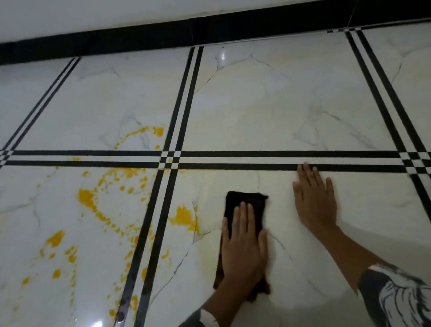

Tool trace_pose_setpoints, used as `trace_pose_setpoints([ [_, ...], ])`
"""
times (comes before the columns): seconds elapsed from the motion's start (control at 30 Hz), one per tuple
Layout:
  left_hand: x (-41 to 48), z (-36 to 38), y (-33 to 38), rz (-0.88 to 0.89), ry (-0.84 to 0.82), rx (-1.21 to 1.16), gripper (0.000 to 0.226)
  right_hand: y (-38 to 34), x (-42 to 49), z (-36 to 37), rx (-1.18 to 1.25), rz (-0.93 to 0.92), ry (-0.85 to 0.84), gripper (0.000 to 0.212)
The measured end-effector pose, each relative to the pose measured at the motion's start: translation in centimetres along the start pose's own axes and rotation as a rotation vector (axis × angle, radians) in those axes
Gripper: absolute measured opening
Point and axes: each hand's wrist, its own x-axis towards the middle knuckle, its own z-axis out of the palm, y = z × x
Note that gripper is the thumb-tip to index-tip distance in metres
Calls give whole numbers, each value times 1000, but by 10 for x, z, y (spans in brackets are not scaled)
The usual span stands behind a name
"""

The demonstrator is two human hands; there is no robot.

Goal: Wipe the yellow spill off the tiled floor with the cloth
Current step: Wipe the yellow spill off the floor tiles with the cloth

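A dark folded cloth (245, 201) lies flat on the white marble-look tiled floor (268, 106). My left hand (242, 246) presses down on it with straight fingers, covering its near half. My right hand (313, 196) rests flat on the bare tile just right of the cloth, fingertips at the black stripe. The yellow spill (87, 196) spreads in blotches and droplets over the tiles to the left. A larger yellow patch (183, 215) sits just left of the cloth, apart from it.
Black double stripes (283, 158) cross the floor between tiles. A black skirting band (154, 37) runs along the white wall at the far edge. More yellow drops (144, 132) lie on the far left tile. Faint yellowish smears show on the tile under my hands.
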Motion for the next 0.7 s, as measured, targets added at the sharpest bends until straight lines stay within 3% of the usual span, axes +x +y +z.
trace_pose_setpoints([
  [0.13,37,-18,-25,106,-51,52,63,-18,-31,9,-73,3,-15,66],
  [0.27,35,-26,-101,-202,59,52,70,-33,-54,6,-100,-18,-42,66],
  [0.33,-1,-27,-99,-278,110,54,67,-36,-63,8,-93,-7,-55,72],
  [0.43,-40,-10,-53,-168,58,11,62,-38,-69,16,-79,2,-54,67],
  [0.57,2,-14,-37,44,-30,32,60,-35,-68,19,-82,-9,-34,64],
  [0.7,42,-27,-94,-160,-1,48,71,-35,-68,16,-61,0,-37,63],
])
